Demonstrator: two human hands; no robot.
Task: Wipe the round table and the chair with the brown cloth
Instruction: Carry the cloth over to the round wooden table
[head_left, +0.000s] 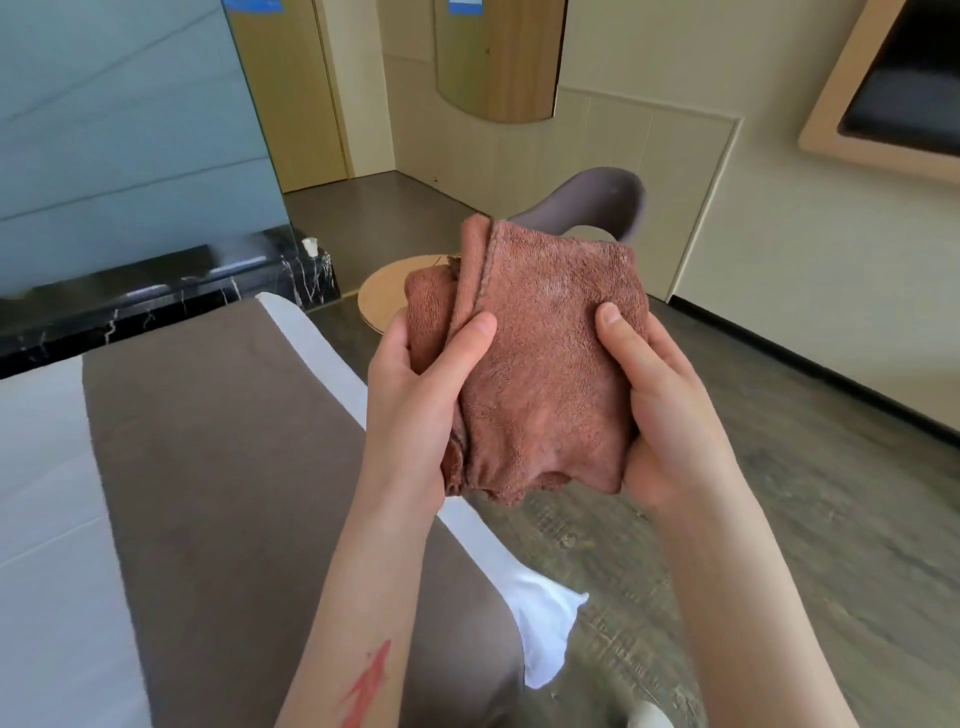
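- Two bare forearms are reaching forward from the bottom edge, the left one bearing a red painted mark (366, 686) near the elbow.
- The left hand (415, 395) is gripping the brown cloth (540, 358) along its left side, thumb lying across the front.
- The right hand (660, 395) is clasping the cloth's right side, thumb pressing into the pile.
- The cloth is hanging folded and bunched in mid-air between both hands; it is fuzzy terry, rust-brown, with a stitched hem running up its left fold.
- The round table (382, 299), pale wood and smooth, is showing partly behind the cloth.
- The chair (597, 200), a curved grey shell, is standing just beyond the table.
- A bed (208, 441) with a taupe runner over white linen is lying at the left.
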